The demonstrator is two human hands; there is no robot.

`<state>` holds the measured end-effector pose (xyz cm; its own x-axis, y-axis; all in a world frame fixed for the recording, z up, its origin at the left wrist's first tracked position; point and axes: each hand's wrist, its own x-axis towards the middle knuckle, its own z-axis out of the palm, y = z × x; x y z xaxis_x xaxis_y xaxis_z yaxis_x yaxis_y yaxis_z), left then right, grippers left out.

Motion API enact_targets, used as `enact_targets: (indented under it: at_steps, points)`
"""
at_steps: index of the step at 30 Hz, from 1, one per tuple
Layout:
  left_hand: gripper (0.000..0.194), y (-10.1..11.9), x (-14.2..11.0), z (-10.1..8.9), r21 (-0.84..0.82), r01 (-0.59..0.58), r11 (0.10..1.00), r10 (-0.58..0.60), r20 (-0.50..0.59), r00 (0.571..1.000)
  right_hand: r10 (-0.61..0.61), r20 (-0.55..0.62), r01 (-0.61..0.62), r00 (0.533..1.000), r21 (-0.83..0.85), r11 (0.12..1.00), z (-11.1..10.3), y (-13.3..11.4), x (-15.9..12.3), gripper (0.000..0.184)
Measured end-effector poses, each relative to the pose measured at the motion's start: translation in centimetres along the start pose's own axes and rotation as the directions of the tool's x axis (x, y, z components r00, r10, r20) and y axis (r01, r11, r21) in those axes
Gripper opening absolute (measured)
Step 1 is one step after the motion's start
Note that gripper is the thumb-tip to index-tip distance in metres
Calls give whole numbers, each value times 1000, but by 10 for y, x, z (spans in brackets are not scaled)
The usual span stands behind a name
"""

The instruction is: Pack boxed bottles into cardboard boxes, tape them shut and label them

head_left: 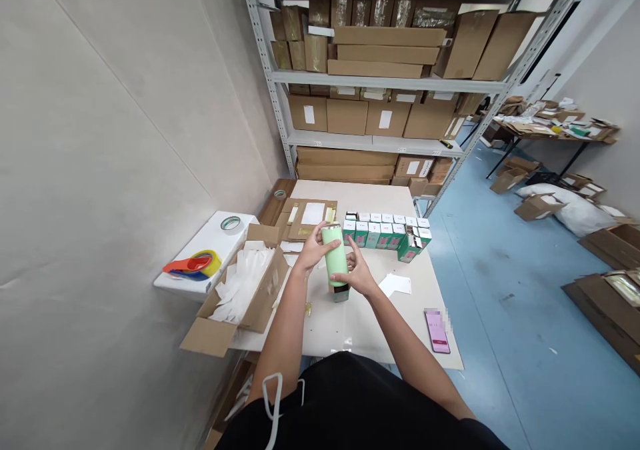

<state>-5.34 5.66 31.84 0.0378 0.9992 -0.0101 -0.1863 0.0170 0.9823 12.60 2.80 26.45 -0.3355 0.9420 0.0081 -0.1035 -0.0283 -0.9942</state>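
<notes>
A pale green bottle (335, 255) is held upright above the white table (360, 330). My left hand (313, 249) grips its upper part from the left. My right hand (356, 271) closes on its lower part from the right. Under the bottle a small green and white box (341, 294) stands on the table, the bottle's base at its open top. A row of several similar green and white boxes (387, 231) stands just behind my hands.
An open cardboard box (240, 307) with white bags sits at the table's left. A tape dispenser (193, 265) and tape roll (231, 223) lie on a white side shelf. A pink phone (437, 331) and white slips (396, 284) lie right. Shelving with cartons stands behind.
</notes>
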Motion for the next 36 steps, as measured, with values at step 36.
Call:
enact_targets:
  at_steps: [36]
  points:
    - [42,-101,-5,-9,550,-203,810,208,54,977,253,-177,-307,951,-471,827,-45,130,-7,76]
